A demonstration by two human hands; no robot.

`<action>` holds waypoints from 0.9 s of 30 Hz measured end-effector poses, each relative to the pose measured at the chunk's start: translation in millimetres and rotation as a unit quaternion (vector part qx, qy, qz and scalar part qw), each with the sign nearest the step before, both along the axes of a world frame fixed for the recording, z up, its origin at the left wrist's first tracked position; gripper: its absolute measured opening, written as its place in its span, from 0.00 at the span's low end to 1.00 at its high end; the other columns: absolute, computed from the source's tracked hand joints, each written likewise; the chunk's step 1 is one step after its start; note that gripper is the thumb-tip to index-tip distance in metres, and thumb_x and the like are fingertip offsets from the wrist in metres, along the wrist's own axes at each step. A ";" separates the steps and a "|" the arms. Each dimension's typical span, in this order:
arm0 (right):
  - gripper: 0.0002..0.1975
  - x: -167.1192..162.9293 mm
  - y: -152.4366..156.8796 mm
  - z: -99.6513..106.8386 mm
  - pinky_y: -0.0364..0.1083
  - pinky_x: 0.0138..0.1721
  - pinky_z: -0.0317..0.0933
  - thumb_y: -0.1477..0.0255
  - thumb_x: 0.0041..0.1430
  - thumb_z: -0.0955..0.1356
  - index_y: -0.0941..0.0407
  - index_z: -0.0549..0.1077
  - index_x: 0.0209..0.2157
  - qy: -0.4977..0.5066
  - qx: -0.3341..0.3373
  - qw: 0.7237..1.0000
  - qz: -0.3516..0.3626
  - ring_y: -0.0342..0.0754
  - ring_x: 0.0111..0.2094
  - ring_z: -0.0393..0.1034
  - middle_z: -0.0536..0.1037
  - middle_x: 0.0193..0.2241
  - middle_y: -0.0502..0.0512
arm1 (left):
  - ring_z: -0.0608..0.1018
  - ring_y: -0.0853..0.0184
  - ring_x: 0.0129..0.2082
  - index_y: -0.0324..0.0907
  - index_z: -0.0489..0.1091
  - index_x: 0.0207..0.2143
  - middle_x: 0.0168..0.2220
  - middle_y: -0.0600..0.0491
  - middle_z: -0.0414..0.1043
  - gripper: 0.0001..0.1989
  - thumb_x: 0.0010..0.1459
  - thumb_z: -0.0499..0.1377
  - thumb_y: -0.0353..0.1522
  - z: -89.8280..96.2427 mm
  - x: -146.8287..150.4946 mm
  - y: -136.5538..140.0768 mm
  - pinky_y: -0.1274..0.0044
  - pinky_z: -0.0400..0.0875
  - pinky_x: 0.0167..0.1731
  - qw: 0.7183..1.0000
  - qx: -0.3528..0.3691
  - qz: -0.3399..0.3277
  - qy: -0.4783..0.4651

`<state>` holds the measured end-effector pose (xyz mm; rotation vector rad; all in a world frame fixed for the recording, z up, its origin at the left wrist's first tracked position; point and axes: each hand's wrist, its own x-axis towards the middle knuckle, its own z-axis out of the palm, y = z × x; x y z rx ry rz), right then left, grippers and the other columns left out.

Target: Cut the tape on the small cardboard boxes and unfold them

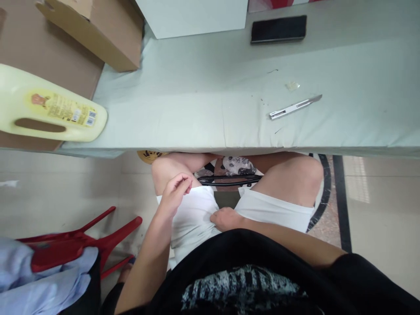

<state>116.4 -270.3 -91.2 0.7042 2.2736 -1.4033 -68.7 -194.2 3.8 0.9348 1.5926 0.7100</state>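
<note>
My left hand (179, 189) is raised just over my left thigh, above the white shorts (193, 218). Its fingers curl in against the thumb, and nothing shows between them. Lower in my lap, my right hand (227, 218) rests on the shorts with its fingers bent inward, their tips partly hidden. Both hands are below the table's front edge. On the table, apart from my hands, lies a utility knife (292, 108) with a silver body and its blade showing, pointing right. A small clear scrap (292, 85) lies just behind it.
The table (183, 100) has a pale green cloth. A black case (278, 29), a white box (200, 15), a cardboard box (108, 33) and a yellow handled bottle (52, 105) are on it. A red stool (59, 253) and a person's blue clothing (49, 288) are at lower left.
</note>
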 end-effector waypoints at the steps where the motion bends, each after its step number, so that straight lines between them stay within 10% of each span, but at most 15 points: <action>1: 0.20 2.5 0.4 0.6 0.57 0.54 0.72 0.62 0.69 0.69 0.57 0.72 0.57 0.008 -0.002 1.000 0.001 0.52 0.53 0.74 0.75 0.56 0.60 | 0.65 0.72 0.23 0.42 0.69 0.27 0.22 0.57 0.65 0.12 0.54 0.62 0.40 -0.5 -0.6 -0.6 0.78 0.58 0.25 1.000 -0.001 0.002 0.001; 16: 0.20 -3.8 62.0 -16.1 0.57 0.52 0.73 0.61 0.68 0.69 0.58 0.73 0.56 0.051 -0.176 0.983 0.030 0.53 0.52 0.74 0.76 0.54 0.59 | 0.65 0.72 0.22 0.41 0.69 0.27 0.21 0.58 0.65 0.12 0.52 0.63 0.40 -9.0 0.1 1.1 0.78 0.57 0.25 1.000 -0.026 0.010 -0.002; 27: 0.21 -8.7 95.1 -33.9 0.57 0.53 0.72 0.61 0.69 0.69 0.57 0.72 0.57 -0.017 0.005 0.999 0.051 0.52 0.52 0.74 0.75 0.55 0.60 | 0.65 0.72 0.22 0.41 0.70 0.26 0.20 0.58 0.65 0.13 0.51 0.63 0.42 -10.5 -1.1 1.3 0.77 0.57 0.24 1.000 -0.022 0.015 -0.012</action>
